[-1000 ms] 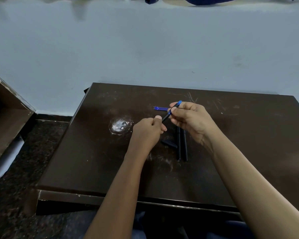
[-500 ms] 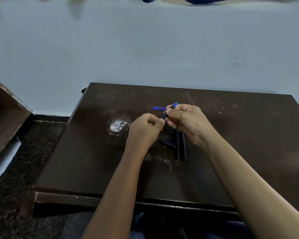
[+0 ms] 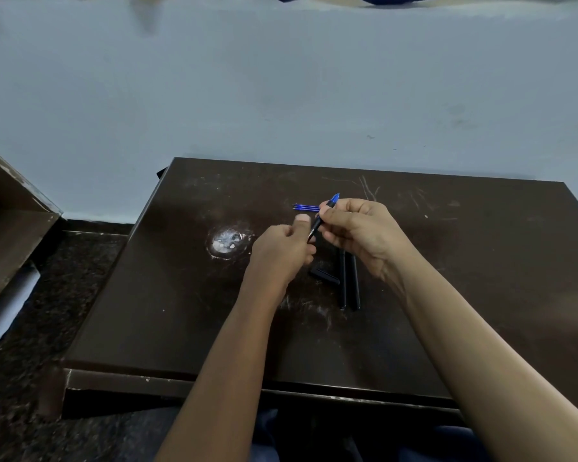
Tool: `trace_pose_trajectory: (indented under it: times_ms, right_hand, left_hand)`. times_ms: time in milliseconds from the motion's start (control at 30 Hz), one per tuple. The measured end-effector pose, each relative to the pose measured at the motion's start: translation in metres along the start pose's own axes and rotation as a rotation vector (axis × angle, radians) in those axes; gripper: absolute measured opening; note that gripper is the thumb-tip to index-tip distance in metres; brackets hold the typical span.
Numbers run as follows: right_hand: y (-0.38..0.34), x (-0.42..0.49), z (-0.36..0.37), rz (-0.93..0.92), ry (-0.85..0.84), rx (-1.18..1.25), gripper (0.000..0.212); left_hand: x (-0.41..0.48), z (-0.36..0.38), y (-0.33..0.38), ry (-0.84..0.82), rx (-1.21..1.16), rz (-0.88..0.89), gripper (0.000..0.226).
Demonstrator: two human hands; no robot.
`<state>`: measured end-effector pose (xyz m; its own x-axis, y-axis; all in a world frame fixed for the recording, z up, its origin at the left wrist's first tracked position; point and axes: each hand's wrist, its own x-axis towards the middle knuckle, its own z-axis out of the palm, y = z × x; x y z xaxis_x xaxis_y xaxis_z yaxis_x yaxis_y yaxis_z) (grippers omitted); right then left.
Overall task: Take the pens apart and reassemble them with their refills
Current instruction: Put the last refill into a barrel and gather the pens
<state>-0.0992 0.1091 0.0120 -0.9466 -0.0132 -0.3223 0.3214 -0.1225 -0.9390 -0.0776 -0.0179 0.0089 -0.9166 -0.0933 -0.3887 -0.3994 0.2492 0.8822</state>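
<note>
Left hand has slackened at the pen's tail since half a second ago: the thumb now stands up beside the shaft instead of pinching over it. Right hand is little changed.

Grip: the right hand pinches the pen near its blue front end, thumb against fingertips. The left fingers are curled just below the tail. Cannot tell whether they still have hold of it or of some small part.

Position: the pen is held above the table, about mid-width and nearer the far edge. Its blue tip points toward the far edge and its tail slants down toward the left hand.

On the table:
- loose blue refills just beyond the hands
- two black barrels side by side, running toward the near edge
- a black cap just to their left
- a worn white patch further left

Pose: both forearms come in over the near edge and converge, with the wrists raised off the surface.

Step, as judged: working this pen's front section and barrel apart or together. To do it well:
- Take the tail again in a firm left pinch.
- Keep the right hand on the blue section.
- Twist along one straight axis so the refill inside does not bend.
- Work low over the table, so any small part that drops lands by the refills and does not roll off an edge.
</note>
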Motion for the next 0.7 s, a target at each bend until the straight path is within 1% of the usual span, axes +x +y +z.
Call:
trace_pose_trajectory:
  times_ms: [33, 67, 100, 200, 233, 267, 367, 400, 433, 533, 567, 633, 700]
  right_hand:
    - [-0.0002, 0.0, -0.0001, -0.002, 0.0, -0.001, 0.02]
    - [-0.0003, -0.0001, -0.0003, -0.002, 0.0, -0.002, 0.02]
    - [-0.0004, -0.0001, -0.0005, -0.001, 0.002, -0.003, 0.022]
    - [0.0004, 0.001, -0.0014, -0.001, 0.006, -0.004, 0.027]
    - [0.0004, 0.0013, -0.0013, 0.0, 0.005, -0.002, 0.025]
    - [0.0003, 0.0015, -0.0013, 0.0, 0.004, 0.003, 0.024]
    - [0.0001, 0.0014, -0.0012, -0.003, -0.002, 0.008, 0.02]
    - [0.0002, 0.0013, -0.0015, -0.006, -0.004, 0.004, 0.019]
    - [0.0003, 0.0013, -0.0016, -0.006, -0.005, -0.001, 0.018]
    - [0.0009, 0.0015, -0.0015, -0.003, -0.007, -0.01, 0.017]
    - [0.0009, 0.0016, -0.0012, -0.002, -0.01, -0.009, 0.018]
    - [0.0008, 0.0016, -0.001, -0.006, -0.015, -0.005, 0.021]
    - [0.0007, 0.0014, -0.0012, -0.008, -0.018, -0.002, 0.022]
  left_hand:
    - [0.0, 0.0003, 0.0019, -0.007, -0.001, -0.013, 0.043]
    - [0.0001, 0.0009, 0.0021, -0.016, 0.019, -0.005, 0.044]
    - [-0.0008, 0.0015, 0.0015, -0.023, 0.042, 0.017, 0.04]
    - [0.0007, 0.0015, -0.0037, -0.007, 0.075, 0.076, 0.018]
    - [0.001, 0.0012, -0.0042, 0.0, 0.07, 0.081, 0.016]
    - [0.0011, 0.001, -0.004, 0.002, 0.057, 0.08, 0.019]
    - [0.0005, 0.0011, 0.0005, -0.017, 0.031, 0.035, 0.041]
    - [0.0002, 0.001, 0.001, -0.021, 0.045, 0.034, 0.044]
    - [-0.0004, 0.0009, 0.0007, -0.025, 0.064, 0.045, 0.042]
    - [0.0001, -0.0002, -0.0028, -0.013, 0.088, 0.082, 0.02]
    - [0.0002, -0.0005, -0.0033, -0.007, 0.095, 0.087, 0.016]
    - [-0.0006, -0.0001, -0.0024, -0.008, 0.078, 0.075, 0.022]
    - [-0.0012, 0.0004, 0.0008, -0.021, 0.052, 0.046, 0.035]
